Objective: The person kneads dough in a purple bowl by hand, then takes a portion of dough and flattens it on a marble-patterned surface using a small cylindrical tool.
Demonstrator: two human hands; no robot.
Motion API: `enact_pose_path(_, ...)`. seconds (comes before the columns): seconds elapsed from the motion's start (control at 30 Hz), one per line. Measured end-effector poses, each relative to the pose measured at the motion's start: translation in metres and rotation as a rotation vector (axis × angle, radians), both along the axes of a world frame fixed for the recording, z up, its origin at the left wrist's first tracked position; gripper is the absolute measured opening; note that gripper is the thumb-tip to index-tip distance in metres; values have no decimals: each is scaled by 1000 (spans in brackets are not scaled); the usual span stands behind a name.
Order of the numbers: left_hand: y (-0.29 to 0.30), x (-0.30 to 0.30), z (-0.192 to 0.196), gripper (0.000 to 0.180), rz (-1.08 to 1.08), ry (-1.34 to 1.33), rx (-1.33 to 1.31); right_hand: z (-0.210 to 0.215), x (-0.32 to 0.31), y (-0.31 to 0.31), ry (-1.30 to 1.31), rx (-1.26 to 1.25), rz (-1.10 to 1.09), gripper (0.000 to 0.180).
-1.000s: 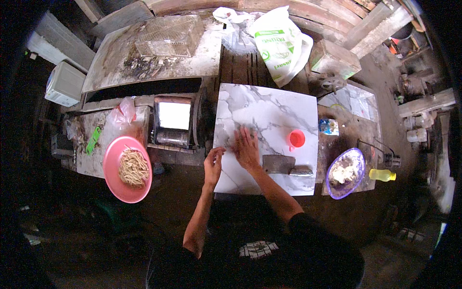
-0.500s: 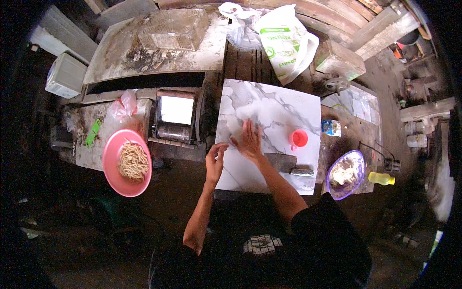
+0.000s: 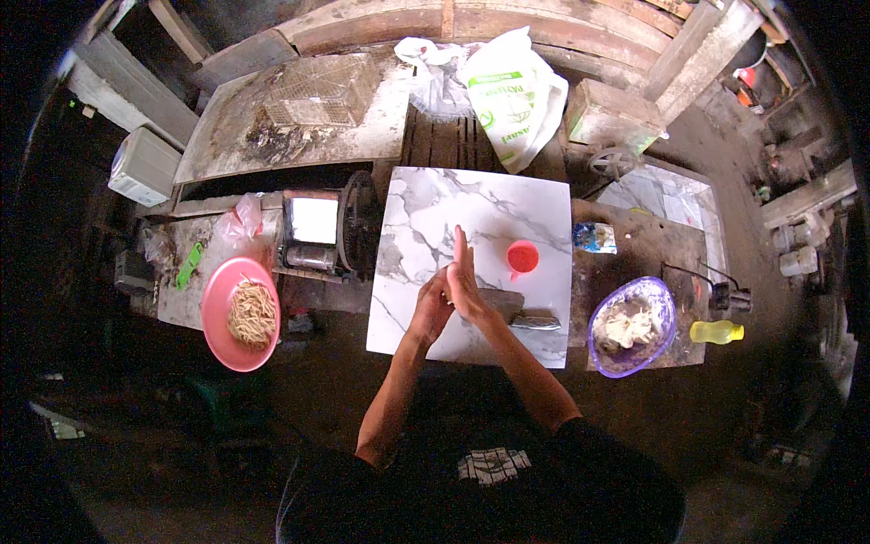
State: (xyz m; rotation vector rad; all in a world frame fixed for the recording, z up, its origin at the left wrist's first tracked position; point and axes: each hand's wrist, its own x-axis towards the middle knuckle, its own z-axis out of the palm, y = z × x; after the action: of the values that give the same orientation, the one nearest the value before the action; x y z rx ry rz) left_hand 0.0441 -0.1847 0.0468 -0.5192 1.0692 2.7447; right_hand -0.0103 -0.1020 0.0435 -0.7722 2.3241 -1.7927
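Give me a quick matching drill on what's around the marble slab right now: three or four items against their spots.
Things:
1. red cup
2. pink bowl of noodles
3. purple bowl
4. cleaver

Places:
A. left of the slab, beyond the roller machine
B. on the slab, lying by the right hand
C. right of the slab, beside a yellow bottle
D. upright on the slab's right side

Pairs: 1-D, 2-A, 3-C, 4-B

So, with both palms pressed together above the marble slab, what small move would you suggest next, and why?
Probably part the left hand and right hand and lower them to the marble slab: nothing shows between the palms, and the cleaver lies beside them.
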Motion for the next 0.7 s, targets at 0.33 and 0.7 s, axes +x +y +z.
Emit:
enact_pose_path(0.33,-6,-13,-14,25,206,22,-147,25,13,25,285,22,-188,51)
enact_pose_path(0.7,-39,-49,-51,34,14,94,-848,-47,-7,69,8,294,-708,73)
